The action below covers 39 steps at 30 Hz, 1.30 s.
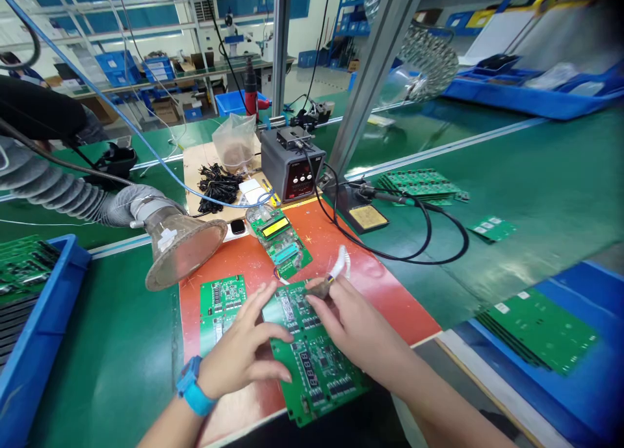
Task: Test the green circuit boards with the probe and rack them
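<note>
Okay, left hand [244,354]: lying spread on circuit board [319,370] at mat's [390,298] near edge.
Right hand [358,331]: pinching wired plug [325,288].

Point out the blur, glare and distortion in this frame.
Head view: wide-angle bending tilts the aluminium post; the blue tray at far right and the corners smear; the circuit board and the right hand pinching a connector are sharp; light is even, shadows faint.

A grey soldering station [291,164] stands beyond a clear fume hood [181,245], with 1 blue bin [34,344] far left.
</note>
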Motion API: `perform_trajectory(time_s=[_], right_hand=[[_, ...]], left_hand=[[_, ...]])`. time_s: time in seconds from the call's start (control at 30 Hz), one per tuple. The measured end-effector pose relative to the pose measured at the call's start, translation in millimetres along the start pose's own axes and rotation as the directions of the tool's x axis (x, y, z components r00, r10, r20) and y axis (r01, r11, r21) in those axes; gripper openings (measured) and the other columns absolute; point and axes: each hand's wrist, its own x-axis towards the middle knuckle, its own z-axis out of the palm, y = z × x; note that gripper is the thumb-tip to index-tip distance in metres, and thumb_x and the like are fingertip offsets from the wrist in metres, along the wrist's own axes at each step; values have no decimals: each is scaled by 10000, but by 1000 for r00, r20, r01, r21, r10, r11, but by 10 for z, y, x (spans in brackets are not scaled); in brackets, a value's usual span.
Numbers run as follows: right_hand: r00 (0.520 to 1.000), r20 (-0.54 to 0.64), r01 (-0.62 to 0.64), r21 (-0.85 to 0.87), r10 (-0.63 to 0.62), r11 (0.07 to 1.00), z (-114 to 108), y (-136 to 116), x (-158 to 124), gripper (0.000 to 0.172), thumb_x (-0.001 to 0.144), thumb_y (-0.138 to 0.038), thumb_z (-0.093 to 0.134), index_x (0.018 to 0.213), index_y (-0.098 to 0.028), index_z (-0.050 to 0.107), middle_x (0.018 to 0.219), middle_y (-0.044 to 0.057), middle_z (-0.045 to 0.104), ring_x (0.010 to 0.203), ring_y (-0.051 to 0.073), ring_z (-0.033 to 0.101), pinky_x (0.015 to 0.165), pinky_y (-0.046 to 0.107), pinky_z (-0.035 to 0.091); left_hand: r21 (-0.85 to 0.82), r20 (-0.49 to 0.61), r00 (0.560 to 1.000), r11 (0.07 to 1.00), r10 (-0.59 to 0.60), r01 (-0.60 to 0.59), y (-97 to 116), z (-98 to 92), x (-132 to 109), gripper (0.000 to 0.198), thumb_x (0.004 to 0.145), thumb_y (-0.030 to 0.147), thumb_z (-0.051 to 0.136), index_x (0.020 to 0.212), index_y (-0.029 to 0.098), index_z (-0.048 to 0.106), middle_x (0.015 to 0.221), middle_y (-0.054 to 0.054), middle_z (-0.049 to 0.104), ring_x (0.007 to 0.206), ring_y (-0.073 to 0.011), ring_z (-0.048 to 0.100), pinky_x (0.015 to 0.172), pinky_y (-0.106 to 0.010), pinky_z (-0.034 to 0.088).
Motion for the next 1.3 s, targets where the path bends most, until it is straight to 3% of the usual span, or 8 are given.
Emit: perform_trajectory(time_s=[0.23, 0.43, 0.8, 1.3], right_hand=[[1000, -2, -2, 6, 2, 1000, 14, 9, 2, 162, 867, -220, 397, 899, -160, 544, 891, 101, 602, 880, 226, 610, 755, 391, 513], [1000, -2, -5, -25, 5, 1000, 8, -2, 12, 173, 870, -216, 395, 897, -146, 550, 880, 105, 601, 862, 226, 611, 726, 380, 517], [1000, 20, 6, -113, -4, 994, -22, -19, 59, 179, 866, -215, 401, 860, -148, 567, 842, 100, 600, 827, 223, 610, 718, 363, 504], [999, 32, -24, -65, 26, 998, -25, -6, 76, 188, 868, -239, 402, 850, -152, 567, 862, 102, 587, 837, 224, 595, 735, 375, 500]], left_hand=[[-36, 20, 1000, 999, 7, -7, -4, -4, 31, 445, 714, 593, 522, 961, 230, 599, 1509, -64, 72, 1359, -310, 142, 1074, -477, 220], [-115, 25, 997, 991, -67, 70, -13, 20, 1, 460, 701, 598, 540, 992, 249, 612, 1511, -26, -17, 1353, -349, 131, 1054, -481, 268], [-175, -68, 988, 976, -140, 126, -113, 87, -33, 900, 593, 591, 671, 1334, 267, 275, 1496, -151, 1, 1356, -373, 72, 1053, -585, 186], [-193, -60, 985, 970, -164, 149, -120, 72, -3, 1028, 568, 623, 666, 1400, 284, 166, 1488, -143, 112, 1357, -336, 130, 1073, -556, 174]])
